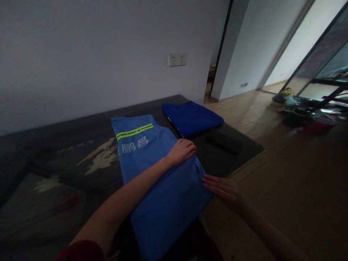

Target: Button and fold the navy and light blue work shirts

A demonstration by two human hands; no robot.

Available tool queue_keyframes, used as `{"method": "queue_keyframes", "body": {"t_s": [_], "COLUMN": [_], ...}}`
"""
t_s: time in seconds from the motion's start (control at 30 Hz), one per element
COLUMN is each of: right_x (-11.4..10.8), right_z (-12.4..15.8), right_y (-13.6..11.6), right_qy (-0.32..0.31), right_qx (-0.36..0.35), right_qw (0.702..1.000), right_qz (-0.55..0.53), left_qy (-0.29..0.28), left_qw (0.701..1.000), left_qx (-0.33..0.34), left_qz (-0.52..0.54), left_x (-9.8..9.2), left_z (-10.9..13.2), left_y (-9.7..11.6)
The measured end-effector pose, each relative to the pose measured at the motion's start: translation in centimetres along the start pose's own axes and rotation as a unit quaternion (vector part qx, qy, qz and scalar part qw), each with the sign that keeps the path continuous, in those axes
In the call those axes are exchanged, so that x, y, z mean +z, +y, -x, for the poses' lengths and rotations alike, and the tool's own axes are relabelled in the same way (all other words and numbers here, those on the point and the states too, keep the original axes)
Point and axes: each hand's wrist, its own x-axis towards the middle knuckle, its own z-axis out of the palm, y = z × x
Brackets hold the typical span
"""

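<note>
A light blue work garment (163,203) with a yellow-green reflective stripe and white lettering lies folded lengthwise across the table, its near end reaching over the front edge. My left hand (181,150) rests on its upper surface near the right-hand fold, palm down, fingers together and slightly bent. At the garment's right edge, my right hand (221,186) touches the cloth with outstretched fingers; its thumb is hidden. Beyond my left hand lies a folded dark blue garment (193,117), a bit of yellow-green showing at its left side.
The dark table (103,125) has a leaf-patterned top and stands against a white wall. A black oblong object (224,141) lies near its right end. Double wall sockets (177,59) sit above. Bags and a red basin (320,121) are on the wooden floor at right.
</note>
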Motion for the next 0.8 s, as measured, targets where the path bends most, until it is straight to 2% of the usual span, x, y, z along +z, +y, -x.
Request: {"method": "queue_keyframes", "body": {"t_s": [0.07,0.13,0.23,0.33,0.43,0.5,0.57,0.67,0.73,0.8], "right_x": [0.0,0.0,0.0,-0.2,-0.3,-0.3,-0.4,-0.6,-1.0,-1.4], "right_z": [0.1,0.1,0.1,-0.3,-0.7,-0.7,-0.7,-0.8,-1.1,-1.7], "right_y": [0.2,0.4,0.8,1.3,1.9,2.2,2.5,2.7,2.8,3.0], "right_qy": [-0.001,0.001,-0.013,-0.041,-0.077,-0.091,-0.1,-0.121,-0.147,-0.182], "right_qx": [-0.005,-0.007,-0.012,-0.006,0.006,0.011,0.016,0.029,0.04,0.041], "right_qw": [1.0,1.0,1.0,0.997,0.993,0.991,0.99,0.988,0.985,0.98], "right_qz": [0.005,0.004,-0.019,-0.059,-0.091,-0.097,-0.097,-0.093,-0.082,-0.064], "left_qy": [0.006,-0.021,-0.081,-0.116,-0.113,-0.077,-0.027,0.024,0.014,-0.025], "left_qw": [0.999,0.997,0.992,0.989,0.989,0.991,0.991,0.99,0.99,0.989], "left_qx": [-0.033,-0.073,-0.098,-0.093,-0.094,-0.107,-0.121,-0.105,-0.064,-0.027], "left_qz": [-0.009,-0.013,-0.011,0.001,0.018,0.033,0.052,0.089,0.121,0.141], "left_x": [-0.7,-0.9,-0.1,1.2,1.6,1.1,-0.1,-3.4,-6.2,-8.9], "left_z": [0.7,1.6,3.0,3.8,3.8,3.7,3.9,5.3,7.6,10.7], "left_y": [0.6,1.2,2.0,2.4,2.5,2.6,2.8,3.3,3.8,4.4]}}
